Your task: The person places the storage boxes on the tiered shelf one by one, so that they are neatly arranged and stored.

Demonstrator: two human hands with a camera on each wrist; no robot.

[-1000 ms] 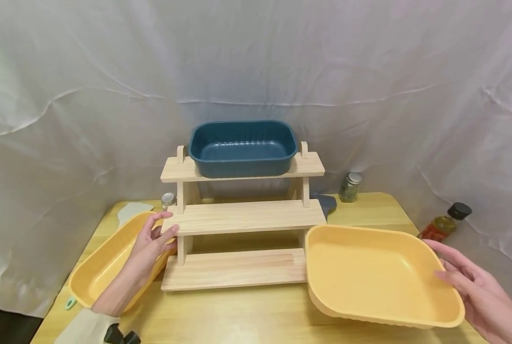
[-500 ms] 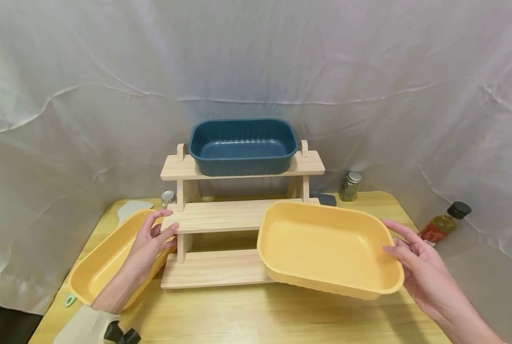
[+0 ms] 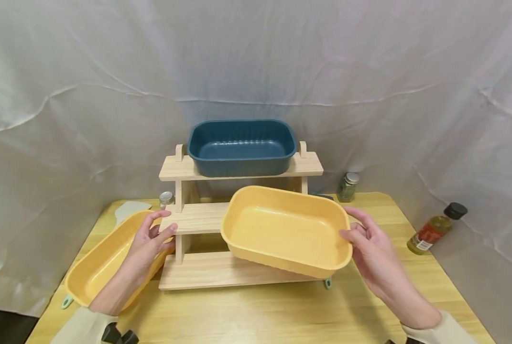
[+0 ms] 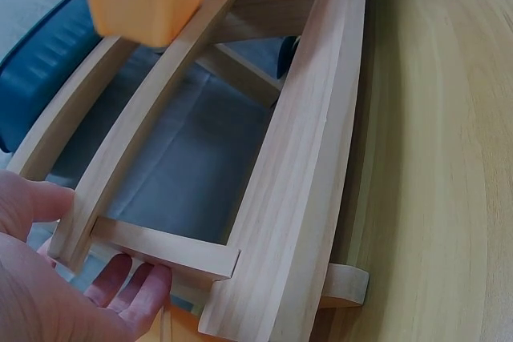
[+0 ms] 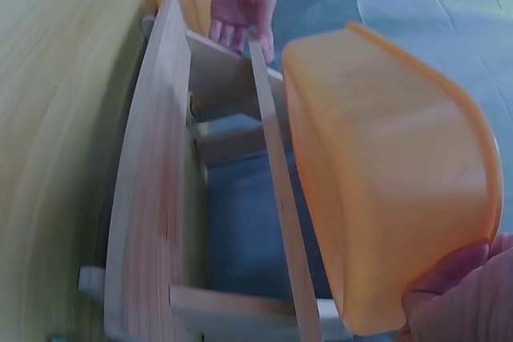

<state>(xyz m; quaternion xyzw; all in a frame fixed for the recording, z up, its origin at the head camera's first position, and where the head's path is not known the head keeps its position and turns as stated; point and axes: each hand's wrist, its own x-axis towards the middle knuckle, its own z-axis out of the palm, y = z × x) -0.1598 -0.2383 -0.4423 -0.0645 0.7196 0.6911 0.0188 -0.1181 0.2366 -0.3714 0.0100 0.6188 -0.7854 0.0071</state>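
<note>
My right hand (image 3: 374, 258) pinches the right end of a yellow rectangular bin (image 3: 286, 227), thumb inside the wall and fingers outside. The bin is tilted and overlaps the middle and bottom steps of a three-tier wooden rack (image 3: 204, 272). In the right wrist view the bin (image 5: 401, 166) is close beside the middle step. My left hand (image 3: 148, 243) grips the left end of that middle step, its thumb (image 4: 48, 202) on top and fingers underneath. A dark blue bin (image 3: 243, 165) sits on the top step.
A second yellow bin (image 3: 96, 272) lies on the table left of the rack, partly behind my left forearm. A spice jar (image 3: 348, 187) stands at the back right, near a bottle with a black cap (image 3: 436, 229). Another jar (image 3: 166, 198) and a pale spatula head (image 3: 131, 210) are at the back left.
My right hand has carried the yellow bin leftward and up, from beside the rack to over its middle step. The left hand has kept its grip on the rack.
</note>
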